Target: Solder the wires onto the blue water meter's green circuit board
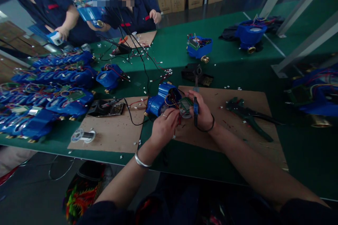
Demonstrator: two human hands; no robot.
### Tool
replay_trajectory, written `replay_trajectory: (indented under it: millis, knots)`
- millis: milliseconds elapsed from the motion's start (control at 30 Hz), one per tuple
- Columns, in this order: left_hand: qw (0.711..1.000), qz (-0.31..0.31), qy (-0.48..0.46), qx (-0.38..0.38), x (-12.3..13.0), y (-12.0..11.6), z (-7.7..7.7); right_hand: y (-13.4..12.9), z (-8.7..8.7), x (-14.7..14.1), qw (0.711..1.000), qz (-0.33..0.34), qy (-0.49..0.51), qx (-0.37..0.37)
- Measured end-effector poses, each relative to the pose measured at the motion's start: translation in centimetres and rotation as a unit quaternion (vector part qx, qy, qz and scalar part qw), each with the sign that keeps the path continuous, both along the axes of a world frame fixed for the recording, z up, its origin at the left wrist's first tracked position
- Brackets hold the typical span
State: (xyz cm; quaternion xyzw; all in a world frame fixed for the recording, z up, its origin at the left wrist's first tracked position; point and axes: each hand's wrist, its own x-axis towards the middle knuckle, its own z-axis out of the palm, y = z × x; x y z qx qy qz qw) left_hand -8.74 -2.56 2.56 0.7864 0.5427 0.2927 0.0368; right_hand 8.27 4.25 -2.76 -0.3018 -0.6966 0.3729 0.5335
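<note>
In the head view, a blue meter housing (157,102) lies with its open top towards my hands, wires coming out of it. A green circuit board (186,103) sits between my two hands, joined to the housing by thin wires. My left hand (166,123) is closed in a pinch at the board's near left edge, where red wires (179,119) show; its fingertips are partly hidden. My right hand (202,112) is closed around a slim blue-and-black handheld tool (195,110), its fingers beside the board's right side. The tool's kind is unclear.
Green-handled pliers (249,117) lie on the cardboard (237,140) at right. A solder spool (83,136) and a black stand (105,107) are at left. Rows of blue housings (63,102) fill the far left. Across the green table, two people (132,10) work. Metal posts (298,10) rise at right.
</note>
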Motion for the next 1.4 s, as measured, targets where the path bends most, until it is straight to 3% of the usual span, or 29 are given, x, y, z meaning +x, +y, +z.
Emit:
replay_trajectory:
  millis: [167,367,533,633,733,967,1100,1233,1400]
  knots:
    - [0.972,0.025,-0.135,-0.189,1.0,0.9,-2.3,0.2,-0.2,-0.2,1.000,-0.003,-0.011,0.012]
    - [0.909,0.004,-0.309,-0.280,0.0,2.2,-3.6,0.4,0.0,-0.6,1.000,-0.027,-0.001,0.007]
    - [0.880,0.004,-0.355,-0.316,-0.6,2.2,-3.7,-0.5,3.0,-0.5,0.997,-0.053,0.055,-0.030]
    - [0.873,0.001,-0.360,-0.328,-1.0,2.3,-3.7,-1.3,5.0,0.4,0.988,-0.083,0.099,-0.080]
    - [0.874,-0.001,-0.353,-0.335,-1.2,2.3,-3.8,-2.0,5.8,1.9,0.977,-0.099,0.134,-0.134]
    - [0.875,0.009,-0.343,-0.342,-1.1,2.6,-3.9,-3.2,3.4,5.3,0.964,-0.105,0.175,-0.170]
    - [0.865,0.010,-0.352,-0.358,-0.8,3.0,-3.9,-3.2,2.0,6.1,0.953,-0.113,0.162,-0.230]
    - [0.854,0.009,-0.361,-0.375,-0.6,3.3,-3.7,-2.9,1.5,6.4,0.935,-0.086,0.208,-0.273]
    - [0.864,0.006,-0.343,-0.369,-0.5,3.4,-3.7,-2.5,1.6,6.7,0.925,-0.056,0.238,-0.292]
